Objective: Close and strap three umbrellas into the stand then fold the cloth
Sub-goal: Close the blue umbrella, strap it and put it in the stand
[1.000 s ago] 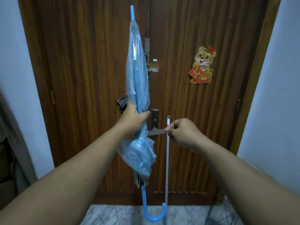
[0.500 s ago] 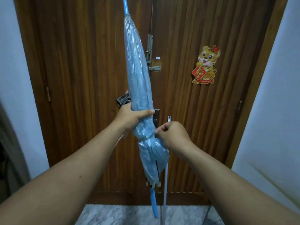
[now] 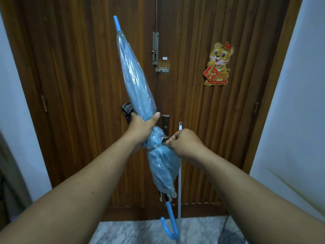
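A big brown wooden door [image 3: 88,85] fills the middle, with white walls [image 3: 299,103] on both sides and a grey marble floor [image 3: 131,231] at the bottom.

In front of the door is a long, closed, see-through blue umbrella [image 3: 135,81]. It leans, with its blue tip up and to the left and its blue hook handle [image 3: 169,229] down near the floor. A second ago it stood almost straight up; now it tips more to the left at the top.

The left hand [image 3: 142,128] wraps its fingers and thumb around the umbrella's middle. The right hand [image 3: 186,144] is curled, and its fingertips pinch at the thin strap [image 3: 155,146] that goes round the umbrella, just below the left hand. A second ago this hand was pulling the strap out to the side, away from the umbrella; now it is right up against it.

A thin white stick [image 3: 179,182] stands straight up behind the right hand.

On the door is a yellow tiger sticker [image 3: 219,64] with a red bow. It holds a red sign with gold writing, too small to read. There are also metal bolts [image 3: 155,48] and a dark lock plate [image 3: 165,123].
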